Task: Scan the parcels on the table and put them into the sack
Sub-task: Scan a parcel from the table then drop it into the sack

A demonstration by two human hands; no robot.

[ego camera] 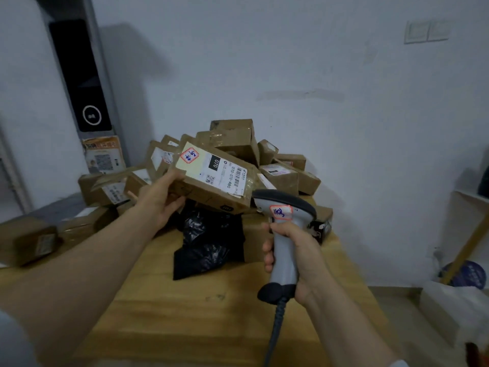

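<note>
My left hand (161,198) grips the left end of a brown cardboard parcel (211,192) and holds it tilted above the table, its white shipping label facing up. My right hand (293,250) grips the handle of a grey barcode scanner (284,234), whose dark head sits just right of the parcel's label. Behind them a pile of brown parcels (238,144) covers the back of the wooden table (206,308). A black plastic-wrapped parcel (209,242) lies on the table under the held box. No sack is clearly in view.
More boxes (29,239) lie along the table's left side. A white wall stands behind, a dark door panel (82,75) at the left. On the floor at the right are a white bag (455,308) and a wooden stick (468,250). The scanner's coiled cable (277,324) hangs toward me.
</note>
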